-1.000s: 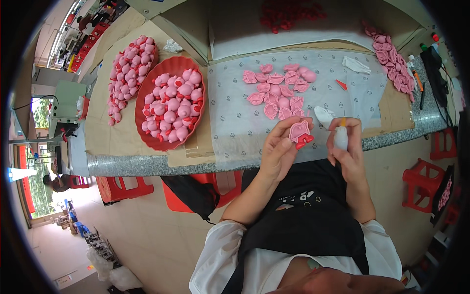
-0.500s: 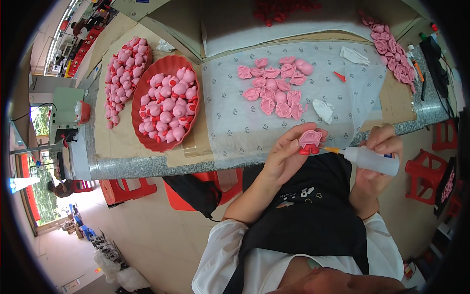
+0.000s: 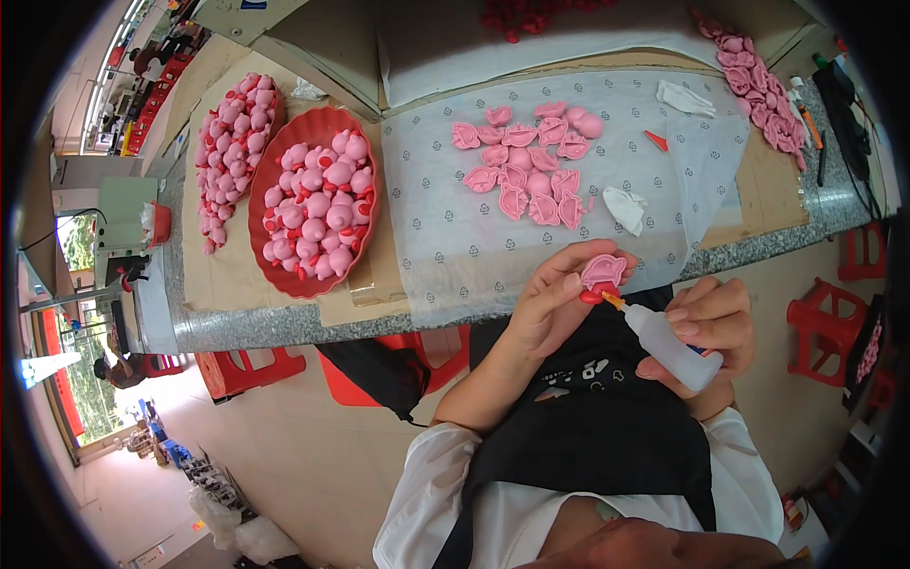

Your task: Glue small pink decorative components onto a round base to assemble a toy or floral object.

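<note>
In front of the table's near edge, my left hand (image 3: 555, 296) is closed on a small pink and red figure part (image 3: 603, 273), its hollow pink side facing up and its red end toward me. My right hand (image 3: 711, 330) grips a translucent white squeeze bottle (image 3: 675, 349), tilted up and left. The bottle's orange-yellow nozzle (image 3: 614, 301) is at the red end of the part; whether it touches I cannot tell. Beyond my hands, several pink shell-shaped parts (image 3: 518, 135) and a few round pink ones lie on the white printed sheet (image 3: 436, 237).
A red scalloped tray (image 3: 268, 268) full of pink and red figures stands at left, beside another pile of figures (image 3: 227, 142). More pink parts (image 3: 758, 90) lie far right, near pens (image 3: 810, 123). Crumpled white tissue (image 3: 626, 211) and a red piece (image 3: 656, 141) rest on the sheet.
My right hand has swung the bottle left and down, bringing its nozzle to the red end of the part. My left hand has turned the part slightly.
</note>
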Demonstrator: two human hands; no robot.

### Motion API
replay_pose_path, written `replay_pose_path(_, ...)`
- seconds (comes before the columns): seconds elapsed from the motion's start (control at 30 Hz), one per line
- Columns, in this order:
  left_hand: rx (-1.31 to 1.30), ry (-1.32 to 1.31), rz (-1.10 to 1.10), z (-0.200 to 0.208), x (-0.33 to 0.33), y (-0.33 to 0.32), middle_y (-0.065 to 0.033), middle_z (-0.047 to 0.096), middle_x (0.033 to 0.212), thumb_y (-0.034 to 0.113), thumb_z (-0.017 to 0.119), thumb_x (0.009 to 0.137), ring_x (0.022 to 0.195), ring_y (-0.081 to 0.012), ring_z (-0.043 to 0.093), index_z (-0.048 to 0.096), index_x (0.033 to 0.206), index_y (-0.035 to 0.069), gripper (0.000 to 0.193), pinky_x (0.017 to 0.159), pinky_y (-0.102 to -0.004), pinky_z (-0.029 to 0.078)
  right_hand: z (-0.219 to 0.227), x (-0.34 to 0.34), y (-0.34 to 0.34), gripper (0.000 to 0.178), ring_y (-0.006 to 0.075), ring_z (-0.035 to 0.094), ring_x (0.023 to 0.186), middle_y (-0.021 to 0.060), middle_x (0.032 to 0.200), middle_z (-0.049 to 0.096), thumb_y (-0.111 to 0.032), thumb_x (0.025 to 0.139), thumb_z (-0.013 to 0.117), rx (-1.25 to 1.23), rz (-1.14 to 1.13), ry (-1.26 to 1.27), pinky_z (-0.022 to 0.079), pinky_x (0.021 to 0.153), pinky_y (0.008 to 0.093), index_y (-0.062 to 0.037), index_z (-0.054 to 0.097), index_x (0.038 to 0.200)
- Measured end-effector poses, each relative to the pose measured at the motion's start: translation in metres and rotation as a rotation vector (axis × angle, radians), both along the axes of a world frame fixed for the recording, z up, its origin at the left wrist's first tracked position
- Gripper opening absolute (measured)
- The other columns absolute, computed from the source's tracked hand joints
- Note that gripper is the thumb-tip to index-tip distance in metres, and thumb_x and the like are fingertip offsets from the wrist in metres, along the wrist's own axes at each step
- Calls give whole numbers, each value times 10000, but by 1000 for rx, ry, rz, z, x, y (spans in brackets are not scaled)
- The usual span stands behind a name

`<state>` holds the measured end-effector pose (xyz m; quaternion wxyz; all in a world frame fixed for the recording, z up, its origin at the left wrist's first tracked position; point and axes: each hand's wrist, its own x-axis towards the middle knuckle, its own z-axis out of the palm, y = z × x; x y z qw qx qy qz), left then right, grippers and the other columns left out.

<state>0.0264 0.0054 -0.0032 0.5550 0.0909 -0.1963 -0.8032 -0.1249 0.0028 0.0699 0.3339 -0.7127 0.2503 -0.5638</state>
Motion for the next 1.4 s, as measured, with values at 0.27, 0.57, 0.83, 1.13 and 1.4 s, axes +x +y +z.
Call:
replay_pose_path(0.27,-13,4,-5,1,-1,-1,-182,473,1092,218,527,771,1016,-222,458,411,1133,-3,440,903,-337,313,-1,2,0,492,149,495,583,79,805,497,-72,434,808,-21,-13,8,383,478,231,-61,507,824)
replay_pose_path(0.57,33,-76,-10,1,-1,1,-200,470,1078,256,558,739,993,-268,464,424,1123,14,473,893,-373,326,-2,2,-1,499,147,493,588,81,810,499,-71,429,811,-24,-9,2,385,483,229,-63,508,825)
replay_pose_path(0.83,28,-90,-12,1,-1,0,-199,471,1079,251,560,737,989,-262,468,426,1121,14,470,888,-362,332,-2,1,-1,514,150,497,589,79,815,501,-65,420,813,-26,-2,-8,392,491,225,-67,509,834)
replay_pose_path(1.13,32,-67,-22,1,-2,0,-203,470,1082,245,555,740,993,-263,467,423,1123,10,468,892,-364,329,0,1,1,506,150,498,596,71,816,500,-72,429,810,-52,-15,17,398,486,225,-70,510,836)
replay_pose_path(1.4,27,-101,-12,2,-2,1,-204,466,1088,245,551,741,998,-266,463,421,1120,8,465,896,-367,322,-3,2,1,508,157,505,606,70,817,499,-87,426,813,-56,-22,35,415,491,231,-71,514,838)
